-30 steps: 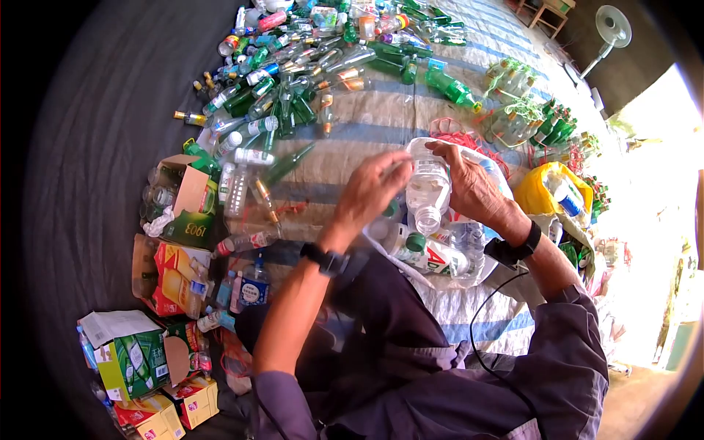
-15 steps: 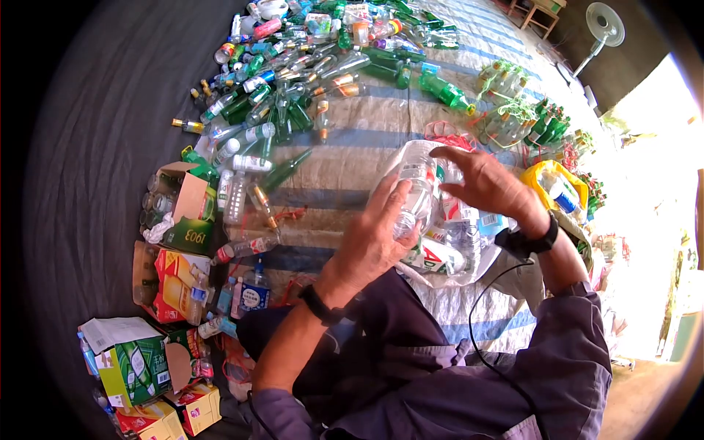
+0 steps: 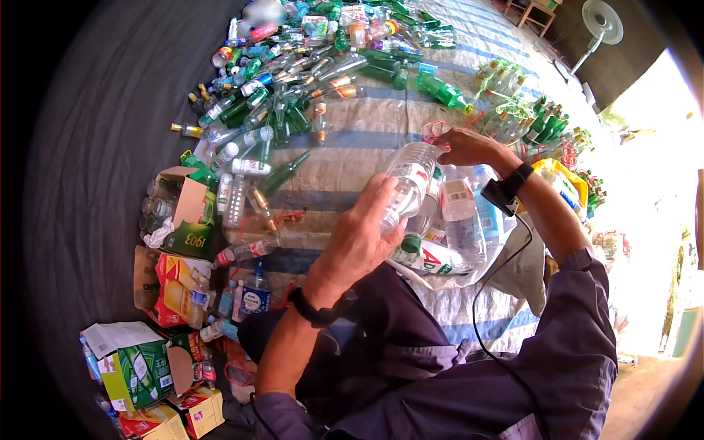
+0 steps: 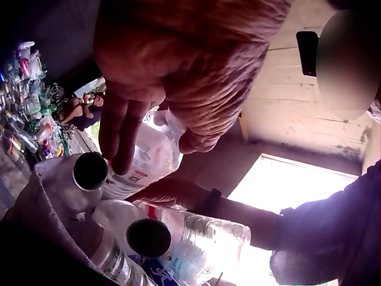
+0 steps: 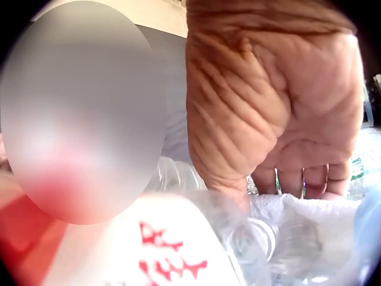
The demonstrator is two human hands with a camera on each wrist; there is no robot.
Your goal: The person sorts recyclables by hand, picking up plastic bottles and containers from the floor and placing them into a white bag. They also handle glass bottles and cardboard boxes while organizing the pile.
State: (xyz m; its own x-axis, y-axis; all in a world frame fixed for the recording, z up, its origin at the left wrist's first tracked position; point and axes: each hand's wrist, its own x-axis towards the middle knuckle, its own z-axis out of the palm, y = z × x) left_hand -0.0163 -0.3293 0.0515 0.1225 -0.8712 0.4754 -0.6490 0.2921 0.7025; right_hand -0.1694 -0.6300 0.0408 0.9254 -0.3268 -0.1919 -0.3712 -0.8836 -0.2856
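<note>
My left hand [image 3: 356,238] holds a clear plastic bottle [image 3: 412,176] at its lower left end, with fingers and thumb on either side. The bottle lies tilted over the left part of a white bag [image 5: 315,208]. At the bag's far rim is my right hand [image 3: 477,150]. Its thumb is on the near side of the rim, and the fingertips are hidden behind it in the right wrist view. In the bag are a white bottle [image 3: 438,258] with red lettering, another clear bottle [image 3: 460,205], and bottles with dark caps [image 4: 149,238].
Many glass and plastic bottles [image 3: 293,110] lie beyond on a striped sheet [image 3: 352,191]. Cartons [image 3: 139,367] stand at the left. A yellow bag [image 3: 561,180] and bundled bottles [image 3: 510,121] are at the right. A cable [image 3: 477,323] runs from the right wrist.
My left hand moved in from above the bag and took hold of the clear bottle, which shifted left and tilted. My right hand left the bottle for the bag's far rim.
</note>
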